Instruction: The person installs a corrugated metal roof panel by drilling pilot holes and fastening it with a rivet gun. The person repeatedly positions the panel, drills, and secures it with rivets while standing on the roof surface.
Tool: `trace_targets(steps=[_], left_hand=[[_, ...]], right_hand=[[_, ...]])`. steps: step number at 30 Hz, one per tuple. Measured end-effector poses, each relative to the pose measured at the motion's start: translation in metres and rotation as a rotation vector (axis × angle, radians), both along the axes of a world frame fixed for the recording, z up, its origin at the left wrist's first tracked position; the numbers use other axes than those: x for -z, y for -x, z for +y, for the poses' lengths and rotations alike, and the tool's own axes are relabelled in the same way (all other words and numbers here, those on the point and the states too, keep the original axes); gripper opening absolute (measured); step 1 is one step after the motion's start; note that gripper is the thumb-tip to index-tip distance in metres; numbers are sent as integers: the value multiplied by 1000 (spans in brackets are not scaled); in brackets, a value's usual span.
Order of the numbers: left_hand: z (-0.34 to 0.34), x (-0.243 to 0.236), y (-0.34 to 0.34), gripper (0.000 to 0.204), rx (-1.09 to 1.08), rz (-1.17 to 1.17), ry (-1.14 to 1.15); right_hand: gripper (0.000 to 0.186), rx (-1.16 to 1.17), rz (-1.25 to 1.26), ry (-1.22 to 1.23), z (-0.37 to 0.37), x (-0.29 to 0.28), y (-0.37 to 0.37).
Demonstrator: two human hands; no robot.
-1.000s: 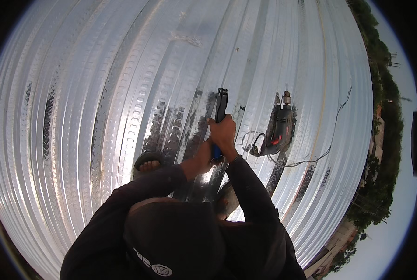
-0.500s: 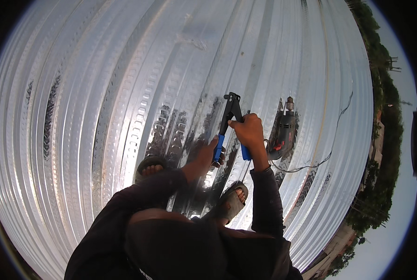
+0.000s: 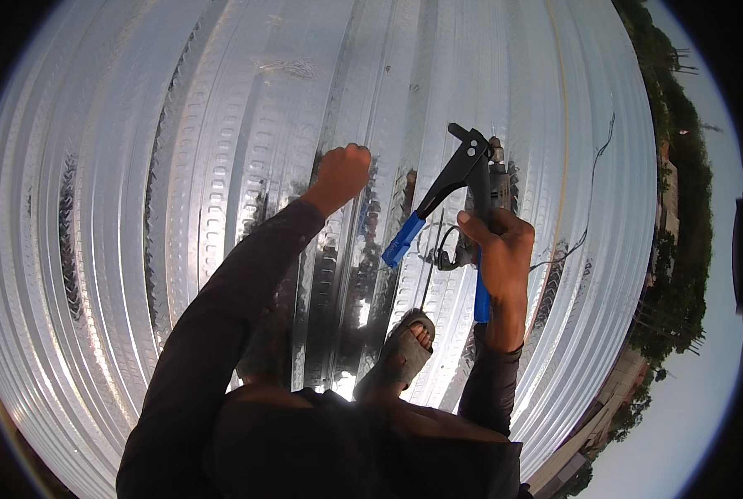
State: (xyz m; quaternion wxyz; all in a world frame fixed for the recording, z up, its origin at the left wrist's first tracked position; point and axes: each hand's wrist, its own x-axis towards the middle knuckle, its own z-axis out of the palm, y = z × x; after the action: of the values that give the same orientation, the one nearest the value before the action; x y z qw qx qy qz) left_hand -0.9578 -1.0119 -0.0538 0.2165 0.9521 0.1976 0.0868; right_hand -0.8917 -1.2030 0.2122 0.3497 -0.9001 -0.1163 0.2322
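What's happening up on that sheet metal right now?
A person stands on ribbed, shiny metal sheeting. The right hand holds a hand riveter with blue-gripped handles spread open, raised above the sheeting. The left hand is closed in a fist, reaching forward over the ribs; whether it holds anything cannot be seen. A power drill with its cord lies on the sheeting behind the riveter. One sandalled foot shows below.
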Motion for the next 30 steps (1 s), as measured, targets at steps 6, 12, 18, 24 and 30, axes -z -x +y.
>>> trace_targets(steps=[6,12,18,24,30], left_hand=[[-5,9,35,12,188,-53,-169],[50,-28,6,19,61,43,-126],[28,-33,8,22,421,131,15],[48,3,-1,23,221,-92,-113],[18,-16,24,29,214,109,-78]], right_hand=[[28,2,33,7,-12,20,6],[29,-83,19,67,-9,29,11],[28,-74,49,180,-12,18,7],[27,-53,19,18,-12,34,16],[31,-86,61,117,-14,44,13]])
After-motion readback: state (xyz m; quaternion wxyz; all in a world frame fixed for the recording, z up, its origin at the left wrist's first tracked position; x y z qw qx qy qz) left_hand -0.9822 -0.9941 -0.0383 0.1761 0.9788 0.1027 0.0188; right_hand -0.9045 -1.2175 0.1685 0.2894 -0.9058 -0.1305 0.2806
